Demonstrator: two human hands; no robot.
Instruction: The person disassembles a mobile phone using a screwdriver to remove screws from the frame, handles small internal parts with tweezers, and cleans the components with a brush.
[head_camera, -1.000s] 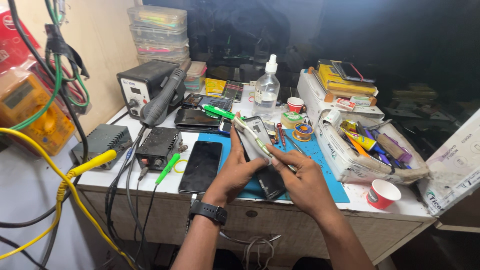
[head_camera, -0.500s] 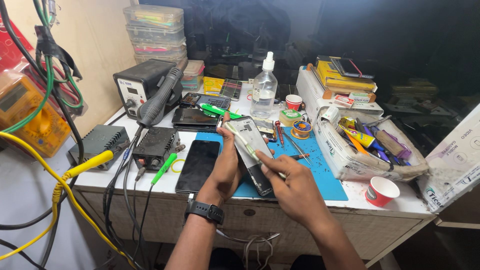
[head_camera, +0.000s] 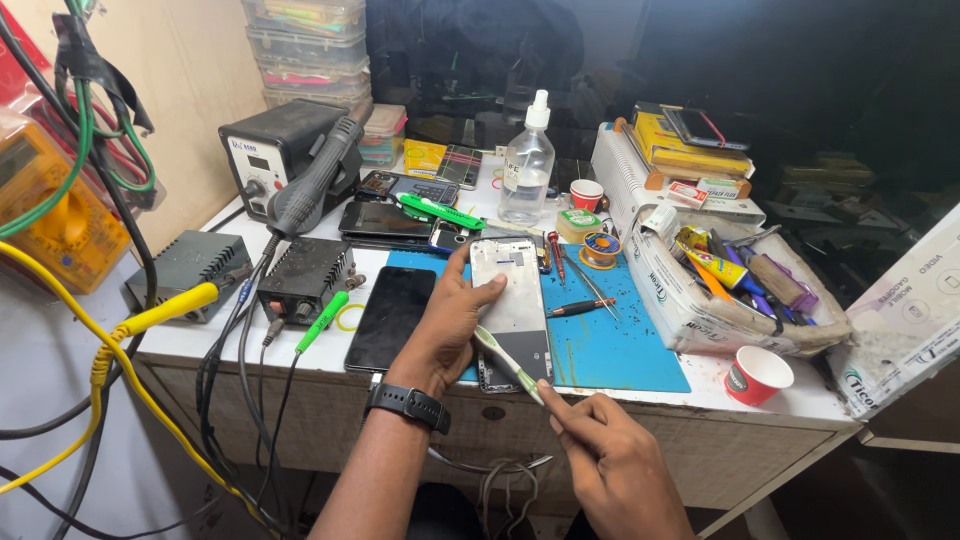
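Cluttered white workbench (head_camera: 700, 375) carries a blue mat (head_camera: 620, 345), a black phone (head_camera: 390, 318) and a clear bottle (head_camera: 526, 165). Left hand (head_camera: 450, 325) grips the opened phone frame (head_camera: 510, 300) above the mat, fingers wrapped around its edge. Right hand (head_camera: 600, 450) pinches a toothbrush (head_camera: 510, 362), bristles touching the frame.

A phone frame (head_camera: 510, 300) lies on the mat (head_camera: 610, 345), a phone (head_camera: 392, 317) left of it, a paper cup (head_camera: 757, 374) far right.
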